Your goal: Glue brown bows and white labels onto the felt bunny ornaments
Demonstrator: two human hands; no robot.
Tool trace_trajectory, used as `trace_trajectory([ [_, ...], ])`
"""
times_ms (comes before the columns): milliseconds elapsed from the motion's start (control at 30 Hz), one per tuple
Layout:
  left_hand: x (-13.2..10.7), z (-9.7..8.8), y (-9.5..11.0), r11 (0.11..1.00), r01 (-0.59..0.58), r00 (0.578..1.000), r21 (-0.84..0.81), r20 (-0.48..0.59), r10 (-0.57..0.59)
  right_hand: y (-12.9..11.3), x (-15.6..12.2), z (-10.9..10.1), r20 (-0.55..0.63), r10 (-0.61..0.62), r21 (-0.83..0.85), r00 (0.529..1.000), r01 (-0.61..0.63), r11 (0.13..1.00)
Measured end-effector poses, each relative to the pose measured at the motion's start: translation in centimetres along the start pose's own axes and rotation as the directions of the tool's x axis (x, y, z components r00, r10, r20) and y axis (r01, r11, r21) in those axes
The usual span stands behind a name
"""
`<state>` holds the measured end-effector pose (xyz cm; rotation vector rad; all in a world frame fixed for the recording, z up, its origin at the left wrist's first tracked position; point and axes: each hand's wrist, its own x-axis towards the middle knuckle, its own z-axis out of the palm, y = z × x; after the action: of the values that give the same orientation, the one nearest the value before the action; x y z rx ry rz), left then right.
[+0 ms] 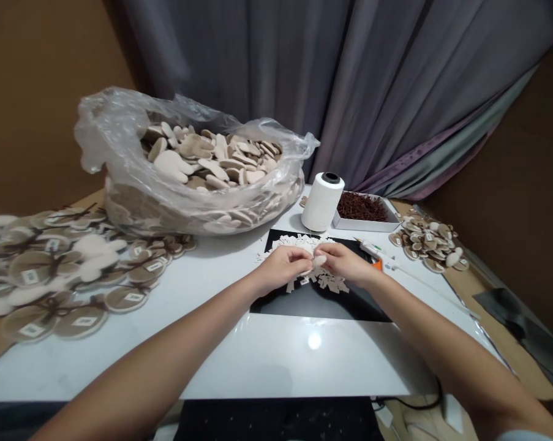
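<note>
My left hand [283, 267] and my right hand [345, 263] meet over a black mat [313, 307], thumbs and fingers closed in a pinch. Between the fingertips is a small cream padded fabric piece [319, 261], partly hidden by them. Beneath and around the hands lies a loose pile of small white labels [331, 282]. Just behind stands a white cone of thread [323, 202] with a black core. Near my right wrist lie an orange-handled tool [377, 264] and a white pen-like tool [369, 246], both partly covered.
A large clear plastic bag [198, 214] of beige and brown padded shapes stands back left. Labelled padded pieces with brown bows [86, 320] spread along the left. Behind right is a white tray [368, 225] of dark brown bows, beside another pile of padded pieces [430, 241].
</note>
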<state>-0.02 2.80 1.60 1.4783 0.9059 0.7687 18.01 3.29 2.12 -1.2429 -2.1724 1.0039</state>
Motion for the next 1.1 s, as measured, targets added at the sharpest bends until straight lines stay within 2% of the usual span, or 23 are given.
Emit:
trace_trajectory([
  [167, 0.3, -0.6, -0.2, 0.995, -0.022, 0.999, 0.093, 0.051, 0.017, -1.1, 2.2, -1.9, 0.049, -0.080, 0.018, 0.996, 0.079, 0.997],
  [333, 0.5, -0.8, -0.6, 0.985, -0.052, 0.996, 0.166, 0.076, 0.039, -2.4, 1.5, -3.0, 0.074, -0.159, -0.186, 0.985, 0.170, 0.968],
  [467, 0.3, -0.6, -0.7, 0.960, -0.066, 0.998, 0.271, 0.002, 0.068, -3.0, 0.3, -2.1, 0.007, -0.284, -0.424, 0.959, 0.260, 0.868],
  [633, 0.0, -0.1, -0.4, 0.944, -0.078, 0.989, 0.321, -0.098, 0.115, -3.4, -1.3, -0.5, -0.061, -0.335, -0.615, 0.940, 0.229, 0.754],
  [767, -0.2, 0.1, -0.2, 0.934, -0.092, 0.975, 0.345, -0.158, 0.154, -3.5, -2.5, 0.2, -0.149, -0.406, -0.655, 0.902, 0.217, 0.724],
  [933, -0.6, 0.4, 0.0, 0.928, -0.136, 0.965, 0.348, -0.167, 0.204, -3.3, -3.8, 0.6, -0.211, -0.496, -0.678, 0.843, 0.239, 0.695],
  [1100, -1.0, 0.9, 0.3, 0.890, -0.177, 0.944, 0.419, -0.185, 0.275, -2.9, -4.4, 0.9, -0.280, -0.498, -0.641, 0.820, 0.227, 0.734],
])
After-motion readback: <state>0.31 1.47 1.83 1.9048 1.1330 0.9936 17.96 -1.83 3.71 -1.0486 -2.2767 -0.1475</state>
